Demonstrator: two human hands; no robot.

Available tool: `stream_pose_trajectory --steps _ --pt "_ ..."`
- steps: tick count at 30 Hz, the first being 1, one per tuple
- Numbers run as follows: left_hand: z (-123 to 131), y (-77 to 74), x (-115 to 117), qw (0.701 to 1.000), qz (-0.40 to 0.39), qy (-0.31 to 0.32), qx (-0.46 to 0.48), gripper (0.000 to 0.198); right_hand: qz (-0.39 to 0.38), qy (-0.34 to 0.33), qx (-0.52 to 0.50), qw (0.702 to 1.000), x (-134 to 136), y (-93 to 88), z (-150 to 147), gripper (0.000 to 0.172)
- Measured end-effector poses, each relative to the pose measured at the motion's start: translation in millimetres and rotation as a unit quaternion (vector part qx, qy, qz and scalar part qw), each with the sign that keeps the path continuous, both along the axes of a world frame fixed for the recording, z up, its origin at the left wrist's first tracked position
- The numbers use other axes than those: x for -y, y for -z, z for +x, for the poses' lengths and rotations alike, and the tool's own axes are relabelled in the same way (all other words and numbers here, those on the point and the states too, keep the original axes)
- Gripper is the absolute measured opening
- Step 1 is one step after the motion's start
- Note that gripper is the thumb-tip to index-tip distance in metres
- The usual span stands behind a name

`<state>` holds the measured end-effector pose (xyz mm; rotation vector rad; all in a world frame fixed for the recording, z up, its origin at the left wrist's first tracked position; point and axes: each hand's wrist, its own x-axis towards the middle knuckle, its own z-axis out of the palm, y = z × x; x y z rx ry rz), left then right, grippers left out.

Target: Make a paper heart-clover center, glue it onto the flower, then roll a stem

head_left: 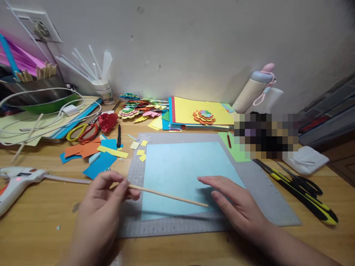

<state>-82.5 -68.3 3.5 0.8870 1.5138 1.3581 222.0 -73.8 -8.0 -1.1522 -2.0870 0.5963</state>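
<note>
My left hand pinches one end of a thin wooden stick between thumb and fingers. The stick slants down to the right, above a light blue paper sheet, and its shadow falls below it. My right hand hovers by the stick's free end, fingers stretched out and thumb apart, holding nothing. The blue sheet lies on a grey cutting mat. Small yellow paper squares are scattered at the sheet's left edge.
A white glue gun lies at left, near paper scraps and scissors. A yellow-black utility knife and black scissors lie at right. Behind are stacked coloured paper, a paper flower and a cup of white sticks.
</note>
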Motion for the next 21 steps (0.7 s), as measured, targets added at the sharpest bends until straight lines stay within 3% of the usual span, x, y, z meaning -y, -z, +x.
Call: stream_pose_trajectory --steps 2,4,7,9,11,13,16,18,21 --pt "30.7 -8.3 1.8 0.999 0.009 0.05 0.013 0.025 -0.069 -0.034 -0.024 0.997 4.9 -3.5 -5.4 0.03" --pt "42.9 -6.3 5.4 0.997 0.011 0.075 0.013 0.024 -0.132 -0.054 -0.028 0.989 9.1 -5.1 -10.7 0.029" --pt "39.5 0.6 4.0 0.993 0.016 0.113 -0.041 0.021 -0.139 -0.073 -0.007 0.988 13.0 -1.9 -13.7 0.026" --pt "33.3 2.1 -2.1 0.975 0.047 0.161 -0.146 0.022 -0.116 -0.055 0.006 0.992 14.3 2.5 -12.9 0.026" --pt "29.3 1.5 -9.7 0.918 0.096 0.24 -0.302 0.03 -0.095 -0.029 0.037 0.994 15.2 5.8 -12.1 0.027" --pt "29.0 1.0 -16.3 0.826 0.136 0.333 -0.435 0.041 -0.076 -0.033 0.095 0.992 14.4 5.8 -10.9 0.028" --pt "32.6 2.9 -22.2 0.707 0.161 0.447 -0.525 0.046 -0.004 -0.048 0.191 0.98 2.1 -1.6 1.0 0.026" --pt "34.3 5.8 -23.1 0.677 0.161 0.471 -0.543 0.04 0.082 0.038 0.207 0.974 -18.1 -8.9 22.7 0.029" --pt "33.7 10.2 -21.0 0.687 0.154 0.459 -0.542 0.04 0.142 0.228 0.245 0.931 -60.5 -16.4 72.3 0.039"
